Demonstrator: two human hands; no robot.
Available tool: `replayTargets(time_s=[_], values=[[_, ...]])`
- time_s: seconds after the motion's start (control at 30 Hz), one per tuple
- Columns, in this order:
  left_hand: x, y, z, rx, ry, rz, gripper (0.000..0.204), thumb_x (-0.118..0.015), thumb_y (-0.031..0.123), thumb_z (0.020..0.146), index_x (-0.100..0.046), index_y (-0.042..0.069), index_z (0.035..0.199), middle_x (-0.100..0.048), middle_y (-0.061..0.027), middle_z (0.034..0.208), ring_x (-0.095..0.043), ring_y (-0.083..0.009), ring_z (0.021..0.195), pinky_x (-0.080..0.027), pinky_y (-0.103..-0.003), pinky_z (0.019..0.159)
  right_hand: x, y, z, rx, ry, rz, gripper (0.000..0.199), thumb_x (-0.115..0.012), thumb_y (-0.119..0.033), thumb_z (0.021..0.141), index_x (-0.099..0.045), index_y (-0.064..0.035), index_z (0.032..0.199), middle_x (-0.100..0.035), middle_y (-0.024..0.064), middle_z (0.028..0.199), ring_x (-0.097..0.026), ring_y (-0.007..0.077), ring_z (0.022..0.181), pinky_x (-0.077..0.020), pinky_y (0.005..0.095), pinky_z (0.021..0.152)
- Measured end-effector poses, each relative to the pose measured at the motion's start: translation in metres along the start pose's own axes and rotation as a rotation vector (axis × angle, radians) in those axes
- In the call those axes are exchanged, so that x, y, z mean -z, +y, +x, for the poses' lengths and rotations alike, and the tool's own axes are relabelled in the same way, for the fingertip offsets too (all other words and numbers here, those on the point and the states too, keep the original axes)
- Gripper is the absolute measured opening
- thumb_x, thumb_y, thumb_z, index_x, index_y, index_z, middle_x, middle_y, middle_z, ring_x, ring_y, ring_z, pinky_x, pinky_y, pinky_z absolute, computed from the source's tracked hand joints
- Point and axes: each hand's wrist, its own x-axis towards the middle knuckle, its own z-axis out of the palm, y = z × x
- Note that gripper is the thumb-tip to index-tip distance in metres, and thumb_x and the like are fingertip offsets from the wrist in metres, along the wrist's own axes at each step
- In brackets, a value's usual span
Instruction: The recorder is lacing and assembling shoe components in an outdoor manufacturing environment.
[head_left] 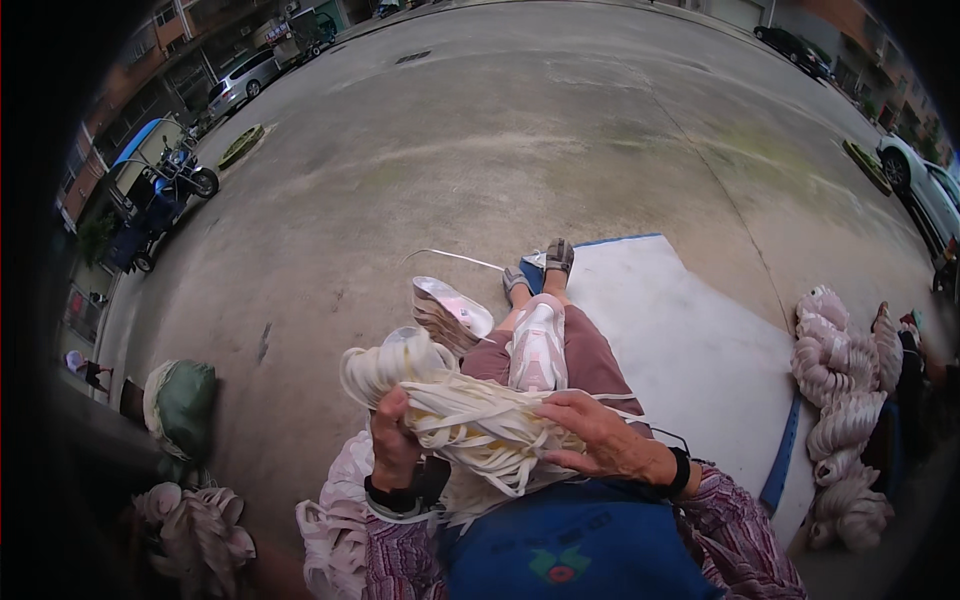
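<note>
A thick bundle of flat cream-white shoelaces [490, 420] lies across my lap, looped into a coil at its left end. My left hand [396, 440] is closed around the near side of this bundle. My right hand [600, 435] rests on its right end with fingers stretched out over the loose laces, thumb apart. On my thighs, just beyond the laces, sits a pink-and-white shoe upper [539, 345]. A nested stack of similar shoe uppers [450, 312] stands to the left of my legs, its lower part hidden by the coil.
A white board [670, 330] with blue edges lies at my right. Piles of stacked shoe uppers [845, 400] stand beyond it, with more uppers [195, 530] at lower left. A green sack [182, 408] is at left. A three-wheeler [160, 190] and cars are parked around the concrete yard.
</note>
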Motion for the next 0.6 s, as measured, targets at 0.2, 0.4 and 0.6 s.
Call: replayTargets(time_s=[0.2, 0.4, 0.6], values=[[0.063, 0.089, -0.068, -0.679, 0.745, 0.197, 0.061, -0.042, 0.045, 0.091, -0.039, 0.0, 0.133, -0.045, -0.0201, 0.133, -0.049, -0.0319, 0.119, -0.043, -0.046, 0.098, -0.001, -0.009, 0.008, -0.008, 0.026, 0.081, 0.037, -0.066, -0.012, 0.083, -0.055, -0.0027, 0.117, -0.057, 0.0148, 0.106, -0.06, 0.0321, 0.095, -0.0505, 0.0365, 0.08], [0.131, 0.081, -0.113, -0.78, 0.7, 0.418, 0.058, -0.037, 0.046, 0.094, -0.033, 0.006, 0.136, -0.033, -0.0245, 0.14, -0.043, -0.0387, 0.122, -0.039, -0.052, 0.101, 0.006, 0.031, -0.022, -0.132, -0.036, -0.076, 0.028, -0.065, -0.008, 0.082, -0.059, -0.0024, 0.109, -0.058, 0.0145, 0.096, -0.06, 0.0321, 0.087, -0.0499, 0.0371, 0.075], [0.091, 0.063, -0.071, -0.911, 0.302, 0.917, 0.06, -0.042, 0.045, 0.089, -0.037, 0.005, 0.134, -0.042, -0.0224, 0.134, -0.047, -0.0346, 0.119, -0.038, -0.051, 0.101, 0.032, 0.037, -0.045, -0.399, 0.203, -0.1, 0.013, -0.062, -0.007, 0.083, -0.065, -0.002, 0.095, -0.061, 0.0132, 0.082, -0.062, 0.0265, 0.072, -0.0496, 0.0334, 0.065]])
